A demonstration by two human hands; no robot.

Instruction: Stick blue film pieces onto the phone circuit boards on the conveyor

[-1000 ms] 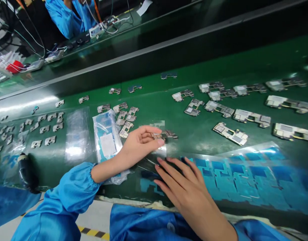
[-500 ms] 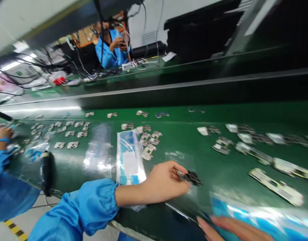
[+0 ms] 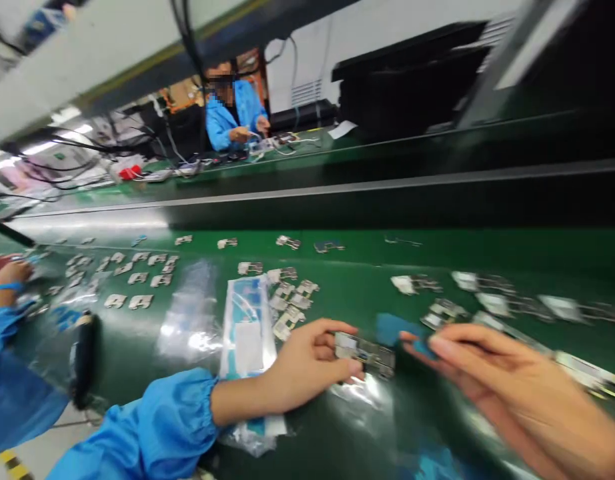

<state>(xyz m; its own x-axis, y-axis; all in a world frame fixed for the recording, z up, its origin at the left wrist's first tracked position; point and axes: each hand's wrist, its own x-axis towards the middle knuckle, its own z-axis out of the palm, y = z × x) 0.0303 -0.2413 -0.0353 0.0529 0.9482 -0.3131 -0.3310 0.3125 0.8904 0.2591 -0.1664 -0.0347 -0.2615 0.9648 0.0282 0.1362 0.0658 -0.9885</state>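
Note:
My left hand (image 3: 312,363) is closed on a small circuit board (image 3: 365,355), gripping it by its left end just above the green work surface. A clear plastic sheet lies under it. To the right, my right hand (image 3: 517,387) pinches a blue film piece (image 3: 400,330) between thumb and fingers, close to the board's right end but apart from it. Beside my left wrist lies a clear bag (image 3: 247,327) with blue sheets and a white label. More circuit boards (image 3: 287,323) lie behind my left hand.
Several boards (image 3: 140,302) are spread on the left of the green bench (image 3: 132,347), and larger ones (image 3: 517,307) on the right. A black tool-like object (image 3: 82,360) lies near the front edge. A co-worker's hand (image 3: 12,273) is far left; another person (image 3: 235,113) sits across.
My left hand has turned the board so its lighter face shows. My right hand has risen from the lower right edge and now holds the blue film beside the board.

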